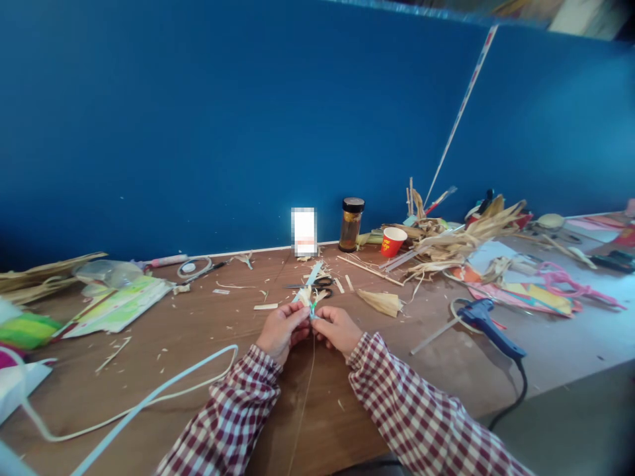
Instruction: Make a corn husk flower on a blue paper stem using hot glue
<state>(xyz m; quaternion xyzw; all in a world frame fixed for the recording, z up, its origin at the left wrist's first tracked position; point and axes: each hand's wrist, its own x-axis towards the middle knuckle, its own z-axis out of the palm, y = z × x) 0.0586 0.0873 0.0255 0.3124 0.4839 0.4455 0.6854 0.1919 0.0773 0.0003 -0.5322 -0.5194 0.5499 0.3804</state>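
In the middle of the head view, my left hand (278, 330) pinches a small pale corn husk piece (306, 297) between thumb and fingers. My right hand (341, 329) is closed against the same piece from the other side, where a bit of green and light blue shows. A thin thread (307, 387) runs down from between my fingertips toward the table's front edge; which fingers grip it I cannot tell. Just beyond the hands lie black-handled scissors (324, 282), partly covered by the husk piece. A pale blue strip (315, 270) lies past them.
Husk scraps (380, 302) litter the brown table (198, 363). A blue glue gun (489, 324) lies at right, a white cord (149, 403) at left. Behind stand a dark-lidded jar (352, 225), a red paper cup (393, 242) and a heap of dried husks (461, 241) against the blue partition (223, 132).
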